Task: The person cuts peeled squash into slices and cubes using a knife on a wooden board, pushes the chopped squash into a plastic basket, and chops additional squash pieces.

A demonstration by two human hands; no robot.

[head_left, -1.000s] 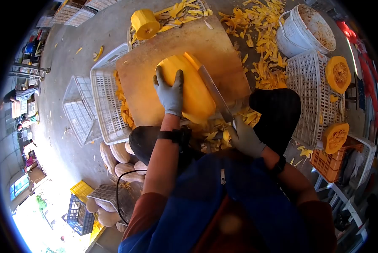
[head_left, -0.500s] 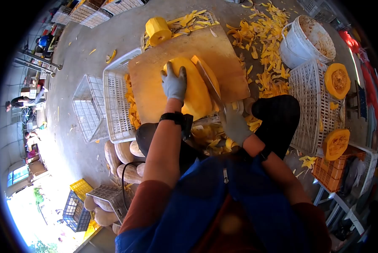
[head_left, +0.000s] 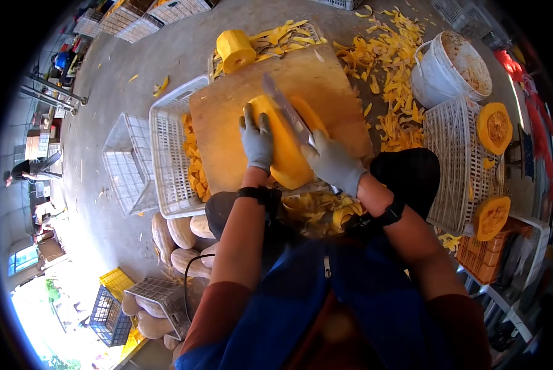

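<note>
A peeled orange pumpkin piece (head_left: 281, 145) lies on a wooden board (head_left: 224, 92). My left hand (head_left: 256, 142), in a grey glove, rests on its left side with fingers stretched and spread. In a matching glove, my right hand (head_left: 333, 161) is closed around the handle of a large knife (head_left: 284, 105). The blade slants up and left over the pumpkin's right side, pointing away from me. To the right of the blade lies a cut slab of pumpkin (head_left: 312, 117), partly covered by the blade and my right hand.
Left of the board stands a white crate (head_left: 165, 154) with orange chunks. A peeled pumpkin piece (head_left: 235, 50) sits beyond the board near peelings (head_left: 390, 80). At right are a white bucket (head_left: 452, 68) and a crate (head_left: 452, 160) with pumpkin halves. Whole pumpkins (head_left: 181, 231) lie lower left.
My right hand has moved up and left with the knife, bringing the blade from the near end to above the pumpkin. The cut slab leans further right. My left hand has slid slightly nearer me.
</note>
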